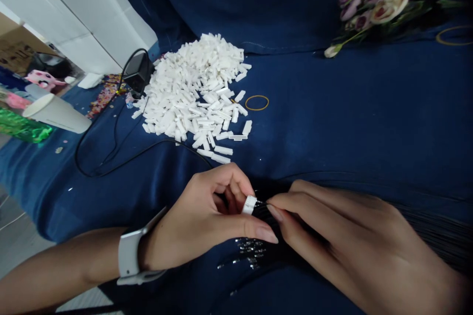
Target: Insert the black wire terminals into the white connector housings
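The left hand (195,221) was clamped on a white connector (250,204), the right hand (332,236) pinched together on black wires (269,215) at it, and a big heap of connectors (192,88) lay loose at twelve o'clock.

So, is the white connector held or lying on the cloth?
Held: the left hand pinches the white connector between thumb and fingers.

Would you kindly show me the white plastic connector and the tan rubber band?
white plastic connector (250,204), head view, on its exposed end.
tan rubber band (256,110), head view, on the ring's lower edge.
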A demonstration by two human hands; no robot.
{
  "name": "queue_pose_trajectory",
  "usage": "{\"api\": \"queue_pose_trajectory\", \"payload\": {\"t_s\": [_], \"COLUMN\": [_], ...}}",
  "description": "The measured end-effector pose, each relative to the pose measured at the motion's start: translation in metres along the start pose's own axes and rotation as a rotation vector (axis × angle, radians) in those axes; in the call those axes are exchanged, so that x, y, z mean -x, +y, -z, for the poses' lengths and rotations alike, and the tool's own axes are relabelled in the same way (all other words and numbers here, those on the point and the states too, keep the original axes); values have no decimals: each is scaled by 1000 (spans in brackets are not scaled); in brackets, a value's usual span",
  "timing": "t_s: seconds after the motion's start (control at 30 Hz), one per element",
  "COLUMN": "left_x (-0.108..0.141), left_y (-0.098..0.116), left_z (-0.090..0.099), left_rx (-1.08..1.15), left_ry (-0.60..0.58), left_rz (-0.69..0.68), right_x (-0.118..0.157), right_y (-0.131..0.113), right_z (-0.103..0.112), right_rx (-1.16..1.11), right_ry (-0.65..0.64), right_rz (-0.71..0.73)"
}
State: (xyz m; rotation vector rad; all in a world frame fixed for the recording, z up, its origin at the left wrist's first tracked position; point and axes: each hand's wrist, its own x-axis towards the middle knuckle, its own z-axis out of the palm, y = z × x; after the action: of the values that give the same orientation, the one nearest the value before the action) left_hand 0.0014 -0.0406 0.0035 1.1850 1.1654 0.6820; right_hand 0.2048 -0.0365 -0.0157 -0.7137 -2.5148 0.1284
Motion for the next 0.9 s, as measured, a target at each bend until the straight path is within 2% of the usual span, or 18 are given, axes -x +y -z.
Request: {"api": "queue_pose_trajectory", "payload": {"t_s": [0.37,0.63,0.73,0.9], "left_x": [2,2,2,2], "left_y": [-2,-3,-1,2], "left_z": [-1,0,-1,-3], "left_rx": [87,38,25,-3], "left_ry": [5,43,74,29], "left_rz": [-16,-55,-40,23], "right_x": [-3,-5,-2,2], "right_y": [-1,-1,-1,-2], "right_z": [2,0,0,1], "right_rx": [-30,-129,-99,21], "right_ry": [-30,43,43,70], "right_rz": [-12,-148,-103,12]}}
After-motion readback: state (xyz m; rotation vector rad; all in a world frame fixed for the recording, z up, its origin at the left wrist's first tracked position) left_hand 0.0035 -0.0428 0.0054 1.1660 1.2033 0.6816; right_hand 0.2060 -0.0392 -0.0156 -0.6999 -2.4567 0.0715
